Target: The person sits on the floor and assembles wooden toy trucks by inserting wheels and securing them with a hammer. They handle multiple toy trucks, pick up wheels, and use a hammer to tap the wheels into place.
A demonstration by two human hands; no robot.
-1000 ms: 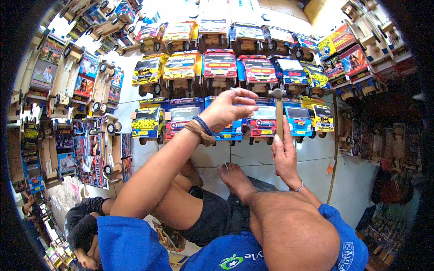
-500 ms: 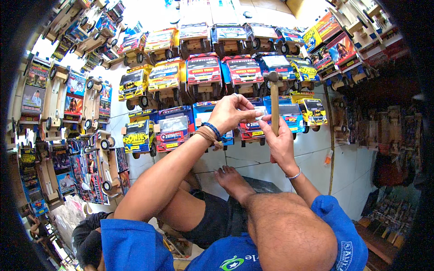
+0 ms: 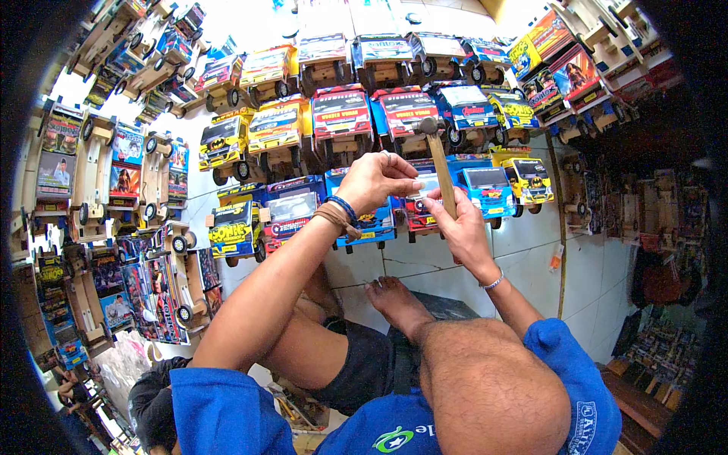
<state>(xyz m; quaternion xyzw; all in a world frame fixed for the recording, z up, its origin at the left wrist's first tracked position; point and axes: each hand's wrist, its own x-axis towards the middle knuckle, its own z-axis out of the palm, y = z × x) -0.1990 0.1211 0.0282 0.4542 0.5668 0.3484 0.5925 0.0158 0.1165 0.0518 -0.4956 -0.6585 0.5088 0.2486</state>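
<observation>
My right hand [image 3: 464, 227] is closed around the wooden handle of a hammer [image 3: 442, 171], whose dark metal head points away from me and leans left. My left hand [image 3: 373, 183] is in a pinch, fingertips close to my right thumb. Whatever it pinches is too small to make out. Both hands hover over the front row of painted wooden toy trucks. Below the fingers is a red toy truck [image 3: 423, 220], partly covered by my hands. On its left is a blue toy truck [image 3: 370, 226], and on its right another light-blue toy truck [image 3: 487, 193].
More toy trucks stand in rows behind, among them a red one [image 3: 341, 121] and a yellow one [image 3: 221, 148]. Stacks of trucks [image 3: 98, 163] rise at the left. White floor tiles [image 3: 516, 262] lie before my bare foot [image 3: 394, 303]. A person in dark clothing [image 3: 155, 402] is at the lower left.
The hammer has tilted, its head swinging left from near the blue truck toward the red ones. Both hands have shifted slightly, still close together, with the left fingertips a little lower.
</observation>
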